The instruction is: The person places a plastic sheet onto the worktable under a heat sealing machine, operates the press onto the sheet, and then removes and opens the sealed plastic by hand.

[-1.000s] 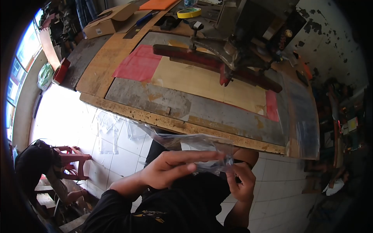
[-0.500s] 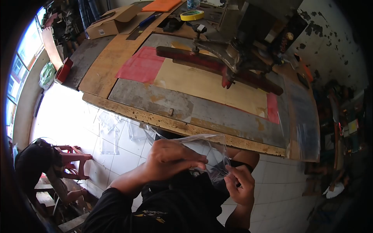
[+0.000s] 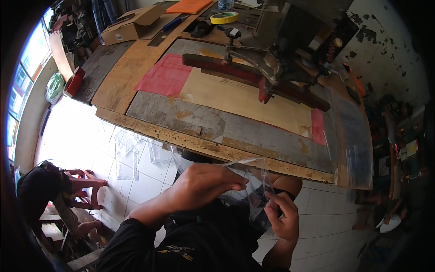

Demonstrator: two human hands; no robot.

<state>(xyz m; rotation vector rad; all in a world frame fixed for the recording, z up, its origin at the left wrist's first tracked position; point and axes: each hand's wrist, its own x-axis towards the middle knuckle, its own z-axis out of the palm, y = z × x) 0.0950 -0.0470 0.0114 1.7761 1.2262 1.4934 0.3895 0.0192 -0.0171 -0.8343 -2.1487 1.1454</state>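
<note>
A clear plastic sheet hangs between my hands over my lap, in front of the table's worn front edge. My left hand is closed on its left part, thumb pressed against the fingers. The fingers of my right hand pinch the sheet's right side. Its folds are see-through, so whether it is a flat sheet or a pouch I cannot tell. Beyond my hands is the press machine, its dark red bar above a tan board with pink-red ends on the grey metal plate.
A cardboard box, yellow tape roll and orange sheet lie at the back. Clear plastic covers the table's right end. Plastic pieces lie on the floor. At the lower left, another person bends near a red stool.
My left hand has moved slightly right, closer to my right hand. The plastic between them has shifted and folded differently. Both hands keep hold of it.
</note>
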